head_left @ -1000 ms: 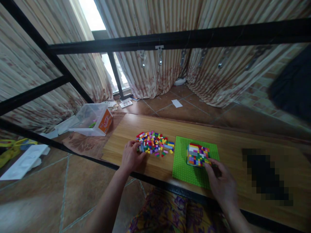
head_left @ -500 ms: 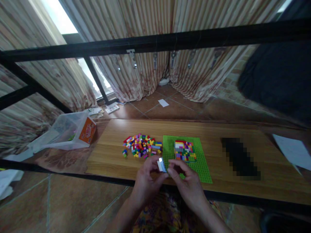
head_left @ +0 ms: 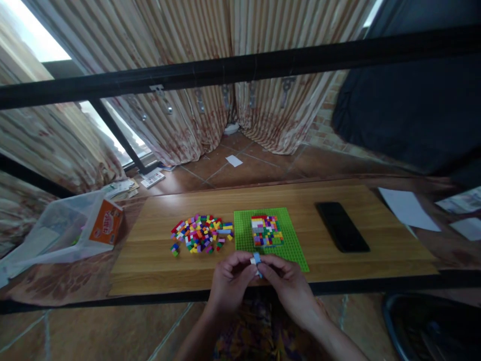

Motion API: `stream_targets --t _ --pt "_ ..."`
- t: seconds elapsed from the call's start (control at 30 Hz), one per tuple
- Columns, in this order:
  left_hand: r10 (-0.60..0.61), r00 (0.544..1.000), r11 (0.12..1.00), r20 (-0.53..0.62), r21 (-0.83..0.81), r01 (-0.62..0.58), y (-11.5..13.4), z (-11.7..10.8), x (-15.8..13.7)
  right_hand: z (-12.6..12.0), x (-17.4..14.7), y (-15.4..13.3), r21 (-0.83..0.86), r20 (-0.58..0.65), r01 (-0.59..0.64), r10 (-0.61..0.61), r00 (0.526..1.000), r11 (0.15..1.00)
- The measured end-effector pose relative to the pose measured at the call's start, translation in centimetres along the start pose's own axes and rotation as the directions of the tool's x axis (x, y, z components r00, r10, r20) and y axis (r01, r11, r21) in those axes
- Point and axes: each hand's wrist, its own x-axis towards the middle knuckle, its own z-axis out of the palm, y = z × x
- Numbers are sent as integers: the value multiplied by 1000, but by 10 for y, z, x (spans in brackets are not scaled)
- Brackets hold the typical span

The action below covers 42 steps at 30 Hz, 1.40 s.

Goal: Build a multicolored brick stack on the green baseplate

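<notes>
Between my two hands is a small piece of white and light blue toy bricks. My left hand pinches its left side with thumb and fingers. From the right, my right hand grips the same piece, its thumb pressed against it. Fingers hide part of the bricks. Just beyond the hands lies a green baseplate, bearing a flat, multicoloured block of bricks. To its left is a heap of loose, colourful bricks.
A black phone lies on the wooden table, right of the baseplate. At the left stands a clear plastic bin with an orange label. White paper lies beyond the phone. A dark bar crosses in front of the curtains.
My right hand, apart from the bricks before, has closed on them beside my left. The piece is now turned differently. My view has swung to the right.
</notes>
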Motion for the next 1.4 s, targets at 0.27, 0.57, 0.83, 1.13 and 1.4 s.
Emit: stream_targets --t 0.27,0.57,0.83,1.13,1.4 --pt "-19 999 1000 32 6 18 3 14 15 -24 9 0 -15 22 -11 11 1000 1000" --pt "100 986 979 -130 189 -75 -1 -2 50 -78 79 -8 -766 41 308 -434 900 564" --pt "291 954 709 72 654 -265 4 0 72 -74 110 0 -850 288 417 -377 880 323" --pt "212 944 333 252 890 -313 14 22 76 -70 111 -5 -780 177 397 -439 881 483" --pt "130 961 101 243 961 -256 21 34 76 -75 114 10 -573 -38 331 -427 903 750"
